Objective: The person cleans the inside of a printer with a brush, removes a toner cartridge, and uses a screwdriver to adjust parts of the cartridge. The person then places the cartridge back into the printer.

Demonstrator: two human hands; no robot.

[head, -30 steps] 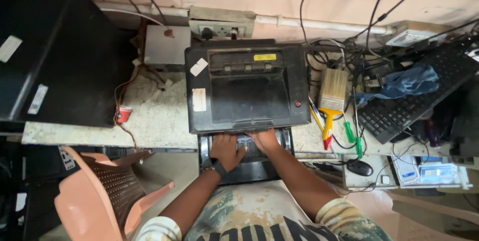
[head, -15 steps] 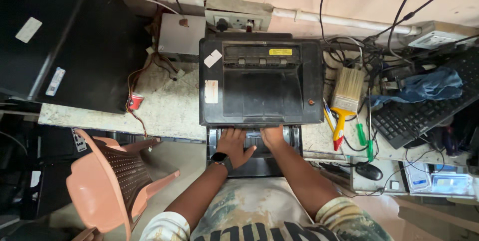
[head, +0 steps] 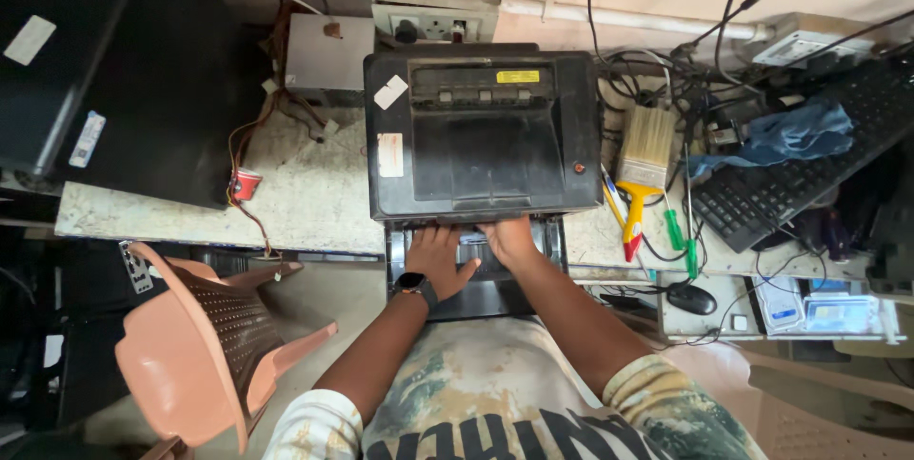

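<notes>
- Our left hand [head: 436, 258] and right hand [head: 507, 237]: fingertips pass under the front lip of the black printer [head: 481, 131]; contact there cannot be seen.
- Open front tray [head: 476, 300] beneath our wrists: partly covered by both forearms.
- Keyboard [head: 800, 170], far right of our hands: cut by the frame edge.

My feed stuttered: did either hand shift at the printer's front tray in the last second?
Barely. Left hand and right hand remain flat on the open front tray of the black box-shaped plastic printer, nothing gripped or released. Only the camera view drifted.
</notes>
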